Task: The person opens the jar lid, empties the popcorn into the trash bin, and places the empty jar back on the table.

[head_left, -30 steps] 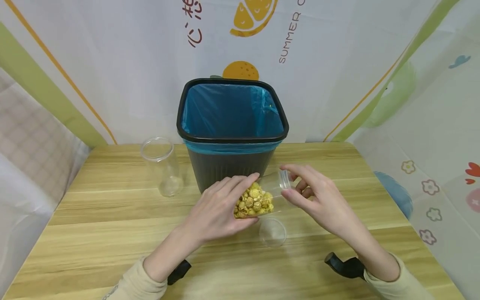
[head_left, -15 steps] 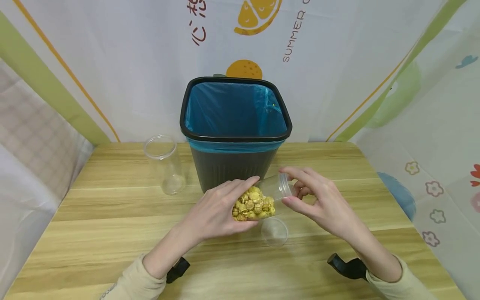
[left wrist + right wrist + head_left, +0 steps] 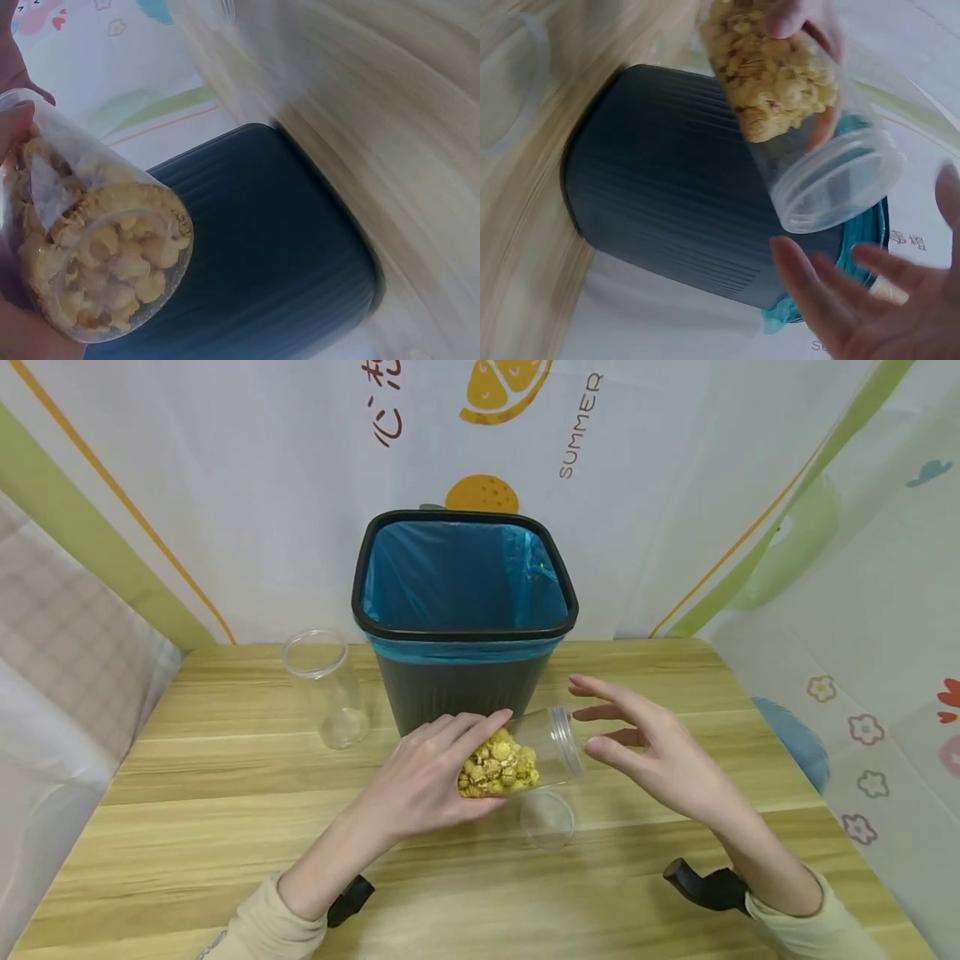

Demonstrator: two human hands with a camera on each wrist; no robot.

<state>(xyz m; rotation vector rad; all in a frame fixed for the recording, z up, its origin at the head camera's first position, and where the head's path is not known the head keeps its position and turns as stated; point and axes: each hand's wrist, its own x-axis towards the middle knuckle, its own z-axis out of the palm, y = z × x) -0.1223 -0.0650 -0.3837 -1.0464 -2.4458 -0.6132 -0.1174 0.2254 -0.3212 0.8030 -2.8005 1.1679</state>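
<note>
My left hand grips a clear plastic jar partly filled with yellow popcorn. The jar lies tilted nearly on its side in the air, its ringed mouth end to the right. Its popcorn-filled base faces the left wrist camera. My right hand is just off the mouth end, fingers spread and holding nothing. In the right wrist view its fingers are apart from the jar's rim. A clear round lid lies on the table below the jar.
A dark bin with a blue liner stands right behind the jar. A second clear jar, upright with no popcorn in it, stands at the back left of the wooden table. Printed curtains enclose the back and sides.
My right hand has let go of the jar's mouth end and drawn back to the right, its fingers spreading. The left hand keeps its grip, with the jar tilted much as before.
</note>
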